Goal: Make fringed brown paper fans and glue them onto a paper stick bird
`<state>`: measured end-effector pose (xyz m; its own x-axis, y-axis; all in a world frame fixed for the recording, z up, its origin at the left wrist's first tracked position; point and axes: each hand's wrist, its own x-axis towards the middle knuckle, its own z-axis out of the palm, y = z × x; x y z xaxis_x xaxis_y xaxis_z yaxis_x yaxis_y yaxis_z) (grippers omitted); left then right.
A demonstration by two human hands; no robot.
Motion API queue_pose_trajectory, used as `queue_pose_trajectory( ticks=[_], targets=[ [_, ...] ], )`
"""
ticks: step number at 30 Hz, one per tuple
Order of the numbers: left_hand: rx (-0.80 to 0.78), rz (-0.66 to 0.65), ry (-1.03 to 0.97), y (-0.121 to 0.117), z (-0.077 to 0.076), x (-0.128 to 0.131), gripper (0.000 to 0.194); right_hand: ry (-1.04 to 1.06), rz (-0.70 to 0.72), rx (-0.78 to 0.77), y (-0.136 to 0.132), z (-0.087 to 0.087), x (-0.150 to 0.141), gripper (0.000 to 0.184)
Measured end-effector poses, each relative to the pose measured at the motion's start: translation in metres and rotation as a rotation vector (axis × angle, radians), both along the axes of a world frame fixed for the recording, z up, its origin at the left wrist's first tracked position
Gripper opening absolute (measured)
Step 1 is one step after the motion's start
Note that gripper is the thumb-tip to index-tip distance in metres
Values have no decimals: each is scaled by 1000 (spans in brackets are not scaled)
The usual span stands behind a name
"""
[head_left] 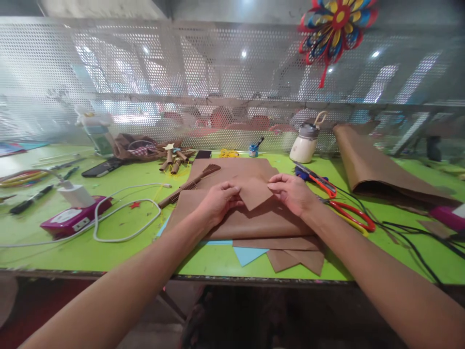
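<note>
Between my two hands is a small square of brown paper (pixel 254 194), one corner pointing down toward me. My left hand (pixel 220 202) pinches its left corner, and my right hand (pixel 290 193) grips the right corner between thumb and fingers. Beneath it lies a stack of larger brown paper sheets (pixel 232 220), with light blue paper (pixel 250 255) sticking out at the front. A rolled brown paper piece with a fringed end (pixel 189 186) rests on the stack's left side. Red-handled scissors (pixel 352 215) lie just beyond my right wrist.
On the left are a purple power strip (pixel 76 218), a white cable (pixel 127 239) and a black phone (pixel 101 167). A cream bottle (pixel 303 145) and a blue jar (pixel 253 150) stand at the back. A utility knife (pixel 316 178) and a large brown paper roll (pixel 385 169) lie right.
</note>
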<state>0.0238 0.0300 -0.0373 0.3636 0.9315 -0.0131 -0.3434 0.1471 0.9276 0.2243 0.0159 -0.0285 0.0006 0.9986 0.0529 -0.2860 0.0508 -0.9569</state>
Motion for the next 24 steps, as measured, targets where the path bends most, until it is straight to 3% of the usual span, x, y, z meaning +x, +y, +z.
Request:
queue_pose_trajectory(
  ticks=[4, 5, 6, 9, 11, 15, 17, 21, 24],
  targets=[
    [69, 148, 1, 3, -3, 0, 16, -333, 461, -96, -14, 11, 1, 24],
    [98, 153, 32, 3, -4, 1, 18, -418, 481, -90, -15, 14, 2, 24],
    [127, 149, 73, 2, -4, 2, 20, -471, 414, -64, -16, 16, 4, 26],
    [192, 58, 217, -5, -4, 5, 23, -409, -50, 78, -11, 19, 7, 32],
    [215, -57, 314, -10, -2, 7, 24, -336, -160, 158, -8, 18, 8, 31],
    [248, -205, 434, -18, 3, 7, 26, -525, 178, 175, -11, 13, 3, 27],
    [267, -219, 451, -18, 5, 7, 27, -613, 264, 180, -15, 12, -1, 25],
    [257, -205, 374, -16, 5, 5, 29, -562, 225, 187, -15, 9, -4, 21],
    [211, -119, 293, -14, 5, 4, 26, -474, 191, 192, -10, 6, 0, 18]
  ],
)
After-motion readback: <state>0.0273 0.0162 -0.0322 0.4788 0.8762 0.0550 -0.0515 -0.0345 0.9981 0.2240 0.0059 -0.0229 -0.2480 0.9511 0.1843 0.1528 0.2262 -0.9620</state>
